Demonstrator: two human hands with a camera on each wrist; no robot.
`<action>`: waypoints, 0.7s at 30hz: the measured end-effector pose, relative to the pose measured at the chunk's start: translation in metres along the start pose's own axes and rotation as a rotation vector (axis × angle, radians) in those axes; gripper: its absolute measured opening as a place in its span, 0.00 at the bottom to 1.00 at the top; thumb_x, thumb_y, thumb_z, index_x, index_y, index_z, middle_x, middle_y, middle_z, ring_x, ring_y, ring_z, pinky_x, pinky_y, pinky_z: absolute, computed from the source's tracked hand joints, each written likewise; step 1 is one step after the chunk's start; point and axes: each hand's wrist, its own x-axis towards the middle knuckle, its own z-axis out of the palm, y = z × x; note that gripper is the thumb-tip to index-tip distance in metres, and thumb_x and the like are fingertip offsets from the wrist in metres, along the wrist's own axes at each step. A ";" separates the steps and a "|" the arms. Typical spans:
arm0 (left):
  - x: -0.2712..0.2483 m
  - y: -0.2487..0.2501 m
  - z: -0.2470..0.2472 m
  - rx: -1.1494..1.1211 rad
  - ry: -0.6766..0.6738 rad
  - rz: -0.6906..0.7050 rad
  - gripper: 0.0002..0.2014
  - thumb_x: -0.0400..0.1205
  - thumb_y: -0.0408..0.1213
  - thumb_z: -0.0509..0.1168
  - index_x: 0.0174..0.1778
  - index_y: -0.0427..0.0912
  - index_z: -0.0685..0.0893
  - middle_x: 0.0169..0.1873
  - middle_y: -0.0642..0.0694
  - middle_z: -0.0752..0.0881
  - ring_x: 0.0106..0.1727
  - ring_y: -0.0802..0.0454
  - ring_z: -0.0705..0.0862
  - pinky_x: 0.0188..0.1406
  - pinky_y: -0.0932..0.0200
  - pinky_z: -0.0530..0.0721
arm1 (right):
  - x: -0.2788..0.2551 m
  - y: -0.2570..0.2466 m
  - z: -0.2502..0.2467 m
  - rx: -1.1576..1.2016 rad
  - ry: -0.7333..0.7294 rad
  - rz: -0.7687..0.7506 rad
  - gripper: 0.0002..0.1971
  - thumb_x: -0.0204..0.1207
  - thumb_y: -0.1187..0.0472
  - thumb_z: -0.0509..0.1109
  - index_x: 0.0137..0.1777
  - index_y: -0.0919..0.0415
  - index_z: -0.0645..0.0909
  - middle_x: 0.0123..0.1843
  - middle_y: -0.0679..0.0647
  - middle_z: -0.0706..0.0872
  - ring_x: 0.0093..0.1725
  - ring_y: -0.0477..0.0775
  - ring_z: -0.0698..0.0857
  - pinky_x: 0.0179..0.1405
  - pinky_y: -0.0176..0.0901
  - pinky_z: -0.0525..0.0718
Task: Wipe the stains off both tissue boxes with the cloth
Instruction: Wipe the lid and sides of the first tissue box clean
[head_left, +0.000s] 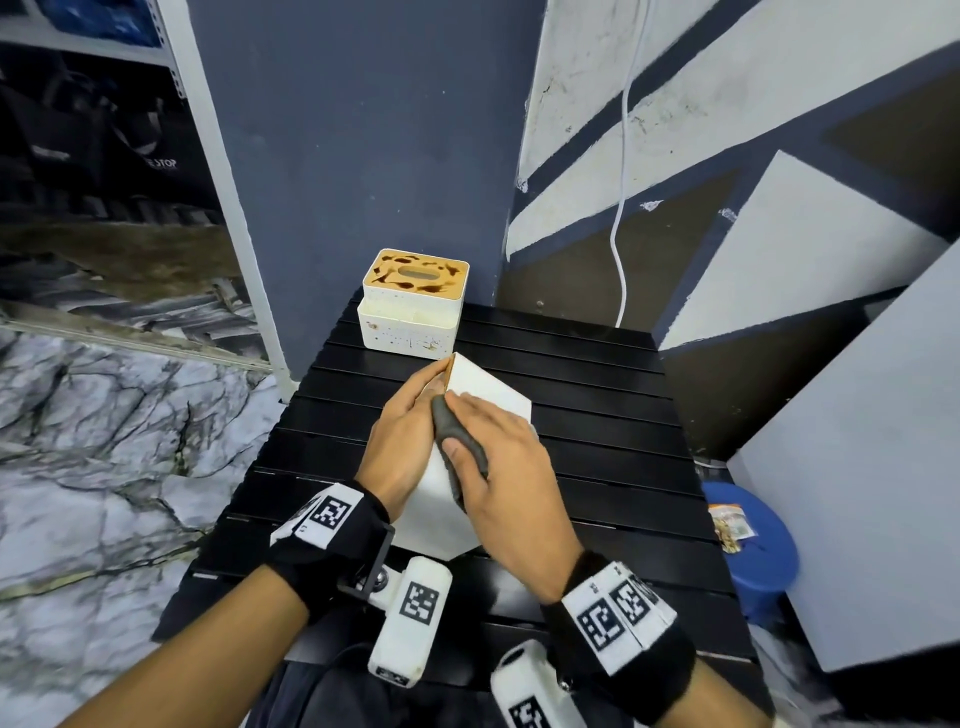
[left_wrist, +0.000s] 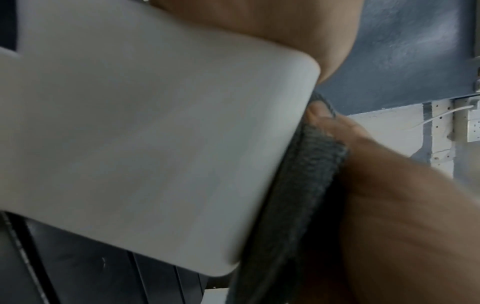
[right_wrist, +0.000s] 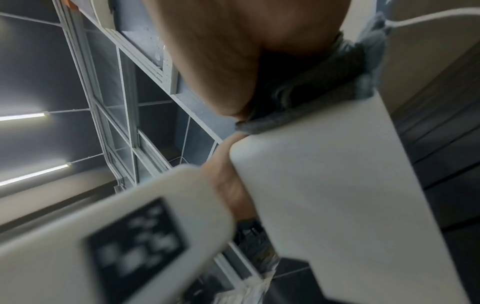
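Note:
On the black slatted table (head_left: 597, 415) a plain white tissue box (head_left: 488, 389) is tipped up between my hands. My left hand (head_left: 405, 436) lies along its left face with the fingers straight, and its palm (left_wrist: 259, 26) sits against the box (left_wrist: 142, 133). My right hand (head_left: 498, 457) presses a grey cloth (head_left: 457, 447) onto the box's upper face, with the thumb lying over the cloth. The cloth (left_wrist: 306, 174) is squeezed between that hand (left_wrist: 402, 205) and the box edge. The second tissue box (head_left: 414, 306) stands at the table's far edge, its wooden lid covered in dark brown stains.
A dark blue wall pillar (head_left: 363, 156) rises just behind the far box. A white cable (head_left: 621, 208) hangs down the wall at right. A blue stool (head_left: 753, 540) with a snack packet and a white panel (head_left: 857, 493) stand to the right. A metal shelf post (head_left: 234, 208) is at left.

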 end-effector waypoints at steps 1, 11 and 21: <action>0.000 0.000 0.000 0.009 -0.001 -0.006 0.15 0.90 0.45 0.58 0.62 0.68 0.87 0.60 0.60 0.90 0.64 0.59 0.86 0.73 0.50 0.81 | 0.005 0.002 -0.001 -0.013 -0.001 0.002 0.20 0.83 0.56 0.62 0.76 0.50 0.72 0.73 0.47 0.78 0.73 0.46 0.72 0.76 0.44 0.66; 0.000 0.001 -0.002 0.039 0.006 -0.020 0.14 0.82 0.57 0.61 0.61 0.72 0.86 0.60 0.60 0.89 0.65 0.53 0.87 0.73 0.42 0.80 | 0.060 0.037 -0.003 -0.113 -0.041 0.066 0.22 0.84 0.55 0.60 0.77 0.53 0.70 0.75 0.50 0.76 0.75 0.51 0.70 0.76 0.41 0.62; 0.006 0.020 -0.007 0.075 0.011 -0.059 0.10 0.86 0.48 0.63 0.56 0.65 0.89 0.55 0.53 0.92 0.57 0.52 0.90 0.61 0.49 0.87 | 0.078 0.035 -0.014 -0.156 -0.149 0.009 0.21 0.84 0.57 0.61 0.77 0.55 0.71 0.73 0.53 0.79 0.71 0.53 0.74 0.66 0.32 0.61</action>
